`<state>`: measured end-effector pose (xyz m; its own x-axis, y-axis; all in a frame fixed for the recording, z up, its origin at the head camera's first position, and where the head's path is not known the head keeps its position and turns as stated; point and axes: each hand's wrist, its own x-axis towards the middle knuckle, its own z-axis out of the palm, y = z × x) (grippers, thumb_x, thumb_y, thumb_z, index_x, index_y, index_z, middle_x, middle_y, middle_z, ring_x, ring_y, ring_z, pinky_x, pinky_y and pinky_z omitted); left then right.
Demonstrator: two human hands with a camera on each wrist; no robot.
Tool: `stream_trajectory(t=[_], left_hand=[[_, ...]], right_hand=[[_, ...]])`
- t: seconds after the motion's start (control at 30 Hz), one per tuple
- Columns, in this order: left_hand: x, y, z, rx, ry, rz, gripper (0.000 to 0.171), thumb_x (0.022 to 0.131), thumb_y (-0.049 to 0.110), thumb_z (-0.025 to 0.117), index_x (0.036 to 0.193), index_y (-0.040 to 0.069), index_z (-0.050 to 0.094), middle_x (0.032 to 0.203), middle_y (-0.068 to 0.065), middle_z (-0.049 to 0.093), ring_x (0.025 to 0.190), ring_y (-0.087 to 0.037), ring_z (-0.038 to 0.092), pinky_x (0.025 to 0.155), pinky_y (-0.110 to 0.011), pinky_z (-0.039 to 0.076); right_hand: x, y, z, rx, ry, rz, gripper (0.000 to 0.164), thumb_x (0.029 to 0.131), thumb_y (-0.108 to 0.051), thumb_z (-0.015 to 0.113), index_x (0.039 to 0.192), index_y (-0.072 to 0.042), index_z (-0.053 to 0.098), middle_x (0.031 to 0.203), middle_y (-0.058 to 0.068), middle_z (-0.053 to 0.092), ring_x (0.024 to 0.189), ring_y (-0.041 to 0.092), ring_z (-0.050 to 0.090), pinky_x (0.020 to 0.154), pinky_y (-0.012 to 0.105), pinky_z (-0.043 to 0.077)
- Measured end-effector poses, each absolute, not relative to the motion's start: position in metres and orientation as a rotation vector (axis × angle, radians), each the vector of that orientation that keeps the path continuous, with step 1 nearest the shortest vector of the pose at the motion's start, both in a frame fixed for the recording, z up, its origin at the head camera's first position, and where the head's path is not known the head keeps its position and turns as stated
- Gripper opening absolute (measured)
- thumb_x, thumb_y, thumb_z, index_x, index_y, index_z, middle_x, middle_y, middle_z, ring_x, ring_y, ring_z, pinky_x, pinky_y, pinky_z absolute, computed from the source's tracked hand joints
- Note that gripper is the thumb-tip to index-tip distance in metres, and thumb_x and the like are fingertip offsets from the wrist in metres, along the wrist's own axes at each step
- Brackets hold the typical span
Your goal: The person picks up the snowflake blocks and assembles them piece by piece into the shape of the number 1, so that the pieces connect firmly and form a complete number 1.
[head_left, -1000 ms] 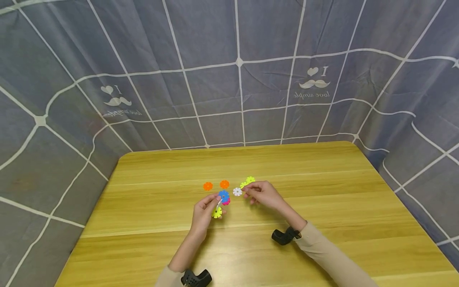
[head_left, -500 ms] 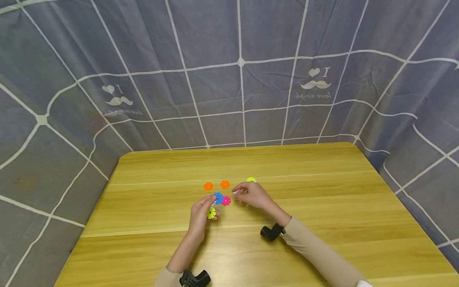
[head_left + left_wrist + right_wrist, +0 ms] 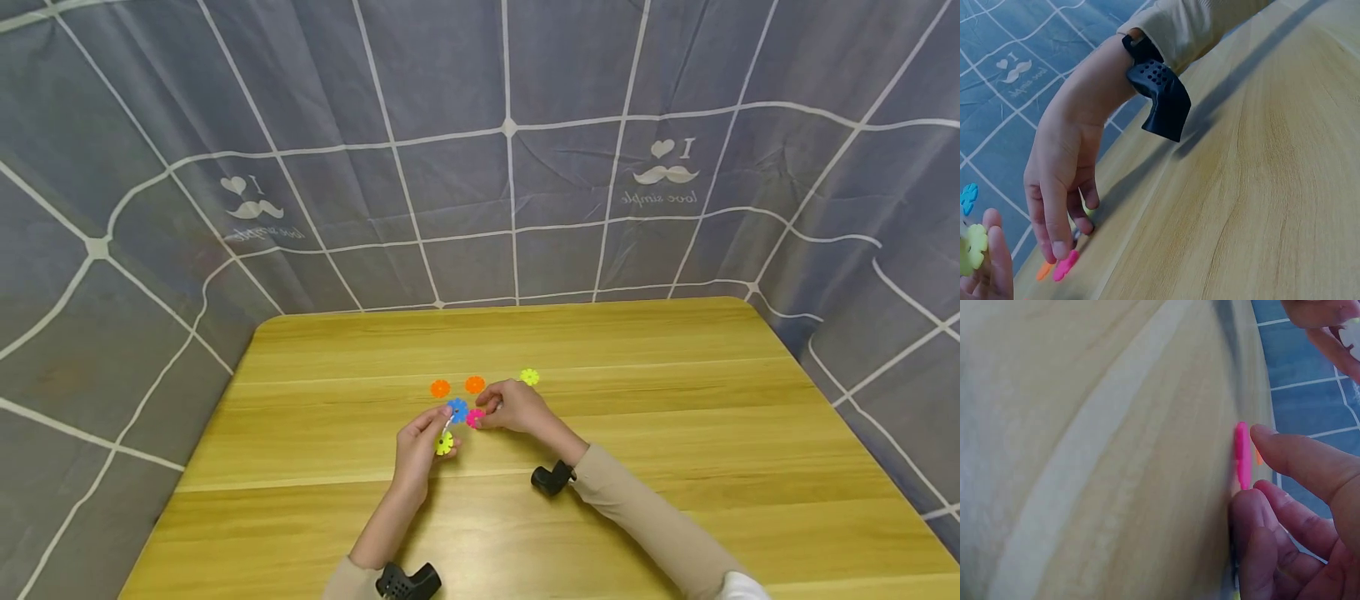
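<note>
My left hand (image 3: 416, 446) pinches several joined notched plastic discs: a blue disc (image 3: 457, 410), a yellow disc (image 3: 445, 442) and a white one seen edge-on between them. My right hand (image 3: 516, 407) reaches low over the table, its fingertips beside a pink notched disc (image 3: 476, 418) that lies flat. In the right wrist view the thumb and a finger stand apart near the pink disc (image 3: 1243, 450); whether they touch it I cannot tell. Something whitish shows beneath the right fingers, mostly hidden.
Two orange discs (image 3: 440, 388) lie behind the hands on the wooden table (image 3: 337, 358). A yellow disc (image 3: 529, 377) sits just beyond the right hand. A grey checked curtain (image 3: 450, 183) hangs past the table's far edge.
My right hand has moved left from beside the yellow discs, over the white disc, to the pink disc. My left hand has shifted the joined discs slightly left, uncovering the pink one.
</note>
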<state>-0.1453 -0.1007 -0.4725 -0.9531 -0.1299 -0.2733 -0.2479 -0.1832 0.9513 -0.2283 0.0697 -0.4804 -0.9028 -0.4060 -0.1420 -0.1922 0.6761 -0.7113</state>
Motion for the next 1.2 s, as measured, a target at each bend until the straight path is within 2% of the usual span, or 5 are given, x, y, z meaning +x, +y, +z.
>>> stream_trajectory(t=[0.23, 0.63, 0.87, 1.03, 1.2], left_hand=[[-0.147, -0.102, -0.475, -0.463, 1.978, 2.308, 0.041, 0.096, 0.031, 0.06, 0.119, -0.002, 0.061, 0.09, 0.002, 0.062, 0.063, -0.008, 0.066, 0.057, -0.017, 0.054], [-0.147, -0.098, -0.475, -0.445, 1.939, 2.329, 0.043, 0.096, 0.027, 0.059, 0.124, -0.007, 0.058, 0.091, 0.004, 0.066, 0.068, -0.007, 0.067, 0.059, -0.016, 0.054], [-0.148, -0.095, -0.475, -0.424, 1.911, 2.332, 0.041, 0.095, 0.024, 0.061, 0.121, -0.009, 0.06, 0.087, 0.004, 0.066, 0.066, -0.004, 0.065, 0.059, -0.015, 0.053], [-0.147, -0.094, -0.472, -0.414, 1.902, 2.33, 0.042, 0.095, 0.024, 0.061, 0.122, -0.008, 0.06, 0.089, 0.004, 0.065, 0.066, -0.003, 0.065, 0.061, -0.015, 0.052], [-0.147, -0.095, -0.47, -0.409, 1.902, 2.326, 0.042, 0.095, 0.025, 0.06, 0.121, -0.007, 0.06, 0.081, 0.006, 0.067, 0.066, -0.003, 0.063, 0.061, -0.015, 0.051]], right_hand=[[-0.229, 0.067, -0.479, -0.482, 2.634, -0.996, 0.03, 0.072, -0.021, 0.085, 0.099, -0.013, 0.074, 0.079, -0.005, 0.067, 0.069, 0.008, 0.056, 0.064, 0.023, 0.042], [-0.227, 0.067, -0.477, -0.478, 2.661, -0.933, 0.024, 0.073, -0.023, 0.084, 0.092, -0.014, 0.072, 0.084, -0.004, 0.068, 0.074, 0.009, 0.057, 0.065, 0.025, 0.041], [-0.231, 0.076, -0.481, -0.499, 2.554, -1.118, 0.013, 0.081, -0.012, 0.077, 0.09, -0.009, 0.068, 0.073, -0.001, 0.064, 0.064, 0.009, 0.054, 0.06, 0.022, 0.042], [-0.231, 0.083, -0.48, -0.456, 2.462, -1.243, 0.011, 0.086, -0.008, 0.071, 0.095, -0.003, 0.071, 0.075, 0.003, 0.067, 0.059, 0.01, 0.06, 0.056, 0.023, 0.051], [-0.229, 0.086, -0.477, -0.441, 2.454, -1.272, 0.013, 0.089, -0.009, 0.068, 0.098, -0.001, 0.073, 0.078, 0.005, 0.069, 0.057, 0.011, 0.063, 0.055, 0.025, 0.054]])
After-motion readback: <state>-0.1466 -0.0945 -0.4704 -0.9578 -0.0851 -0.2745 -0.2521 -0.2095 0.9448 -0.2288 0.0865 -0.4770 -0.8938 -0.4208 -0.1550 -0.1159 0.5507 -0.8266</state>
